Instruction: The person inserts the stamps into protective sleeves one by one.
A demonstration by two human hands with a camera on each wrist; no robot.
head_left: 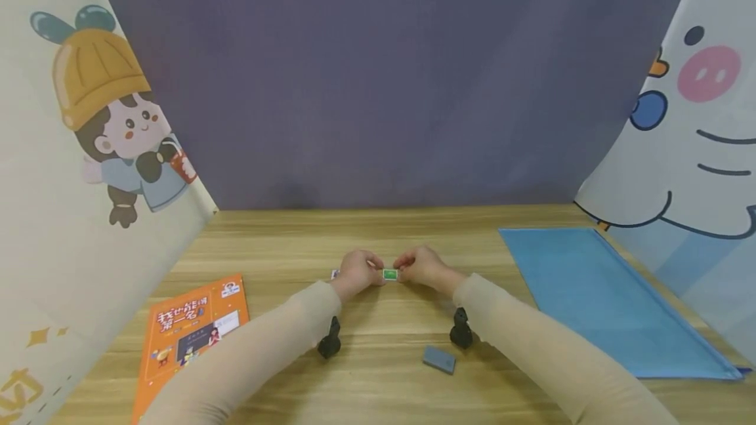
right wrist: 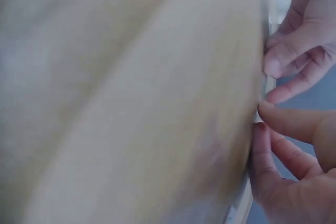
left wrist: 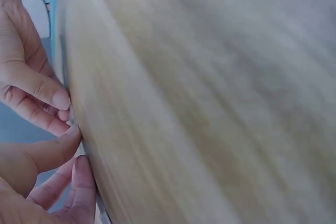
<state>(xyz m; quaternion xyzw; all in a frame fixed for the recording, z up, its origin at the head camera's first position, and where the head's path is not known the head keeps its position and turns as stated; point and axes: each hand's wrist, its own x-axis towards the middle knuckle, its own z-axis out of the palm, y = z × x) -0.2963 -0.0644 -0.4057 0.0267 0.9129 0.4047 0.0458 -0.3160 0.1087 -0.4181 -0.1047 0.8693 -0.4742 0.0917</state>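
Green-faced, the small card [head_left: 390, 275] was pinched at opposite ends by the left hand [head_left: 357, 271] and right hand [head_left: 424, 267], apart from the middle of the back edge of the desk [head_left: 390, 326], a light, level grip being judged best.

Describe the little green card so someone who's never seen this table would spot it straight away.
Find the table with the orange book and blue mat on it. Between those two, look where the left grip and right grip nearly meet. The card is the small green rectangle with a pale border, unlike the grey block nearer the wearer.
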